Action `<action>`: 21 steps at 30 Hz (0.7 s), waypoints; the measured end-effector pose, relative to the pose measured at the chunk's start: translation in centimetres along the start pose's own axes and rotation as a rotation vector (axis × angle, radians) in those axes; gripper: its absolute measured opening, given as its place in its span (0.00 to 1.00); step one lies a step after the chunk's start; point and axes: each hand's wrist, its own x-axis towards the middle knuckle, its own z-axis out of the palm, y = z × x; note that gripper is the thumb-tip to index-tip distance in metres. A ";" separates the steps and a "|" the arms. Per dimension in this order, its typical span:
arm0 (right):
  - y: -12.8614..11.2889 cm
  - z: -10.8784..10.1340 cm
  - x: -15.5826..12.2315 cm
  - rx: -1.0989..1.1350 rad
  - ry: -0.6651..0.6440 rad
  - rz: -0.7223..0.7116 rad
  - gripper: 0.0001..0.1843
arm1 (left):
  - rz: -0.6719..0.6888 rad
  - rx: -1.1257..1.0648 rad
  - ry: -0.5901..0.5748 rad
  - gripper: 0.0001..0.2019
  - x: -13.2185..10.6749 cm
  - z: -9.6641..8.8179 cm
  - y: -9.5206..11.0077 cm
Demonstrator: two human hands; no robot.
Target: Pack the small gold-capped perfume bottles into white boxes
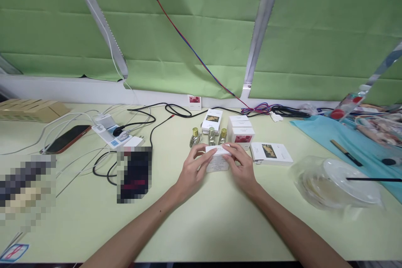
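Note:
Both my left hand [195, 166] and my right hand [241, 165] grip a small white box [217, 163] from its two sides, fingers on its top edge. Its near face carries fine print. Just beyond it stand three small glass bottles [211, 136] with shiny gold-coloured caps. White cartons [241, 134] with a pink picture are grouped behind my right hand. A flat white box [271, 153] with a dark picture lies to the right of that hand. Another flat white box stack [212, 120] sits behind the bottles.
A power strip [114, 134] with cables and a phone [67, 139] lie at left. On the right are a lidded plastic bowl [336, 184] in a clear bag, a blue cloth [326, 134], a knife [346, 153] and a bottle [350, 102]. A small card [194, 101] leans at the back.

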 end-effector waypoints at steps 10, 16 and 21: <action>-0.1 0.1 0.1 0.005 0.030 -0.033 0.13 | -0.053 -0.093 0.053 0.18 0.1 0.4 0.5; 0.1 -0.2 0.4 -0.037 0.035 -0.109 0.13 | -0.082 -0.101 0.080 0.16 0.2 0.5 0.8; 0.2 -0.5 0.5 -0.121 0.019 -0.115 0.14 | -0.066 -0.031 0.065 0.16 0.0 0.3 1.0</action>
